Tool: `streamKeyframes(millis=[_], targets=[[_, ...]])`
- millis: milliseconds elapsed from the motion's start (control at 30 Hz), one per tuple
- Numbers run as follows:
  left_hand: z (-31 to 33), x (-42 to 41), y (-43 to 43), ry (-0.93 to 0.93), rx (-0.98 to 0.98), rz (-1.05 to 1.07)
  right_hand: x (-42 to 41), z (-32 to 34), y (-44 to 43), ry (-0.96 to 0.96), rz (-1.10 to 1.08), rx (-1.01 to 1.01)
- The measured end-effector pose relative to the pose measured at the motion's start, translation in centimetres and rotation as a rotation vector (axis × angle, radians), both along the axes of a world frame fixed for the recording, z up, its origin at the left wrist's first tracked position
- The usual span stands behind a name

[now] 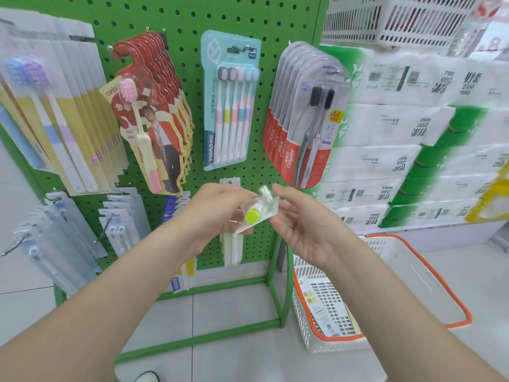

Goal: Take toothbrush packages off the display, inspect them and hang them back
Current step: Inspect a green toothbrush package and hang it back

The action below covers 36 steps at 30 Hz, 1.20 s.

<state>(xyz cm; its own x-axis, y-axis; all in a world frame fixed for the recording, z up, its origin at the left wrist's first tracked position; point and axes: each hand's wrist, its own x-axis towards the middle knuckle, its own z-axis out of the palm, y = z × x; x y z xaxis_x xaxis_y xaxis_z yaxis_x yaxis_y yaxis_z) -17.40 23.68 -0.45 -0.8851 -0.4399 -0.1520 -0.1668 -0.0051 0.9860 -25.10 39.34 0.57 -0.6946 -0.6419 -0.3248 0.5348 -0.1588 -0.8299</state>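
Note:
Both hands hold one small clear toothbrush package (259,209) with a lime-green round part, in front of the green pegboard display (192,23). My left hand (217,213) grips its left side with fingers curled round it. My right hand (305,221) pinches its right edge with thumb and fingertips. The package lies tilted, end toward me, so most of its length is hidden. On hooks above hang a red carded pack (154,128), a blue YIBAO multi-brush pack (230,106) and Colgate twin packs (305,119).
More brush packs hang at left (55,111) and lower left (66,232). Stacked tissue packs (413,139) fill the right. A white basket with an orange rim (385,296) stands on the tiled floor at lower right, beside the rack's green base frame (209,337).

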Motion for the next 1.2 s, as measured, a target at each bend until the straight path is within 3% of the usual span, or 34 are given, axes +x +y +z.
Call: streamKeyframes(millis=[167, 600, 833, 1033, 1200], targets=[[0.6, 0.4, -0.2, -0.066, 0.095, -0.09, 0.3, -0.2, 0.0, -0.036, 0.06, 0.001], [0.4, 1.0, -1.1, -0.213, -0.029, -0.176, 0.1, -1.1, -0.3, 0.072, 0.185, 0.124], [0.4, 1.2, -1.5, -0.221, -0.004, -0.186, -0.2, -1.4, -0.4, 0.174, 0.26, 0.225], [0.3, 1.4, -1.8, -0.214, -0.107, -0.236, -0.6, -1.9, -0.5, 0.246, 0.214, 0.366], [0.7, 1.2, -1.6, -0.173, -0.007, -0.313, -0.8, -2.3, -0.6, 0.283, 0.218, 0.399]])
